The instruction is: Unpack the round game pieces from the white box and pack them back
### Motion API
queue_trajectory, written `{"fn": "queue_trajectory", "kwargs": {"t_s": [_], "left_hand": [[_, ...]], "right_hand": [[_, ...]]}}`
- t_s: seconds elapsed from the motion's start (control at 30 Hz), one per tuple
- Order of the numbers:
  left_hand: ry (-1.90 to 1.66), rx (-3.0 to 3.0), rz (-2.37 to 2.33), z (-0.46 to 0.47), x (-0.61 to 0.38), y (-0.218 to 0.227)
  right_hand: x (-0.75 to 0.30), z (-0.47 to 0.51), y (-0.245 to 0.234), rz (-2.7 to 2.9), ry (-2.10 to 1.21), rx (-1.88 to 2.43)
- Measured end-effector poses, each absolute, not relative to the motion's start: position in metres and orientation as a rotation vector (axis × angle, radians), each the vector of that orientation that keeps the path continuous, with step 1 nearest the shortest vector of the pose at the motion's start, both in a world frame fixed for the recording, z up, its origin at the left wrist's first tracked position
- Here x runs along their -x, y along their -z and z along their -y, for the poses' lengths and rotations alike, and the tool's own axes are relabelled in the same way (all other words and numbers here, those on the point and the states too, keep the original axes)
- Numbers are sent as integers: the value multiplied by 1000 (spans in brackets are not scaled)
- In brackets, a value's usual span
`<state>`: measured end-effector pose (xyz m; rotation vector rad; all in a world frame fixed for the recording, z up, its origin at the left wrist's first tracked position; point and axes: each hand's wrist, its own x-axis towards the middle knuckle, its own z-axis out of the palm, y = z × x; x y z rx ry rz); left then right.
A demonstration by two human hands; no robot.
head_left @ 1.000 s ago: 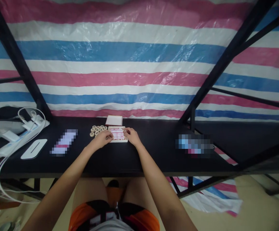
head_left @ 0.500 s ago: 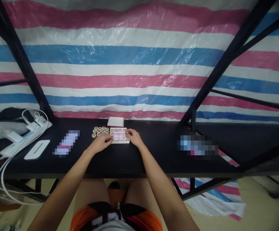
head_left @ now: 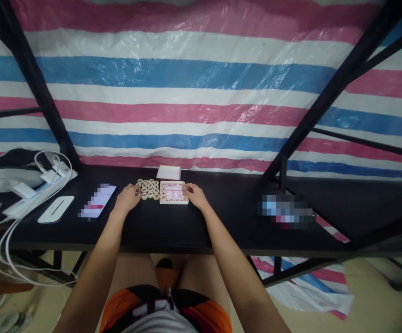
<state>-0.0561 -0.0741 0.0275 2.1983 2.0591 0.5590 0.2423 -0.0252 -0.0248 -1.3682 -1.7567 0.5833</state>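
Note:
A small square wooden board (head_left: 173,193) with red grid lines lies on the black table (head_left: 173,226). Several round wooden game pieces (head_left: 149,188) lie in a cluster just left of it. My left hand (head_left: 128,198) rests at the left edge of that cluster, fingers curled toward the pieces; whether it holds one is hidden. My right hand (head_left: 193,194) touches the right edge of the board with its fingertips, fingers bent. A small white and red box lid (head_left: 168,173) lies behind the board.
A phone (head_left: 97,201) lies left of my left hand. Farther left are a white flat device (head_left: 56,209), white chargers and cables (head_left: 31,194). A blurred object (head_left: 286,210) lies at right. Black frame posts (head_left: 312,115) rise before a striped tarp.
My left hand moved left from the board's left edge to the cluster of round pieces. My right hand stayed at the board's right edge.

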Motion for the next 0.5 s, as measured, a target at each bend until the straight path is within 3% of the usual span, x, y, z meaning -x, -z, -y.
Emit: {"fn": "queue_trajectory", "kwargs": {"t_s": [0.33,0.43,0.5], "left_hand": [[-722,-2151,-2121,76,50,-35],[-982,-2394,-1780,80,26,-37],[-927,-2613,-1479,82,7,-36]], "right_hand": [[-244,23,27,1774,-588,1355],[-244,24,25,1765,-609,1357],[-243,24,24,1764,-607,1360]]}}
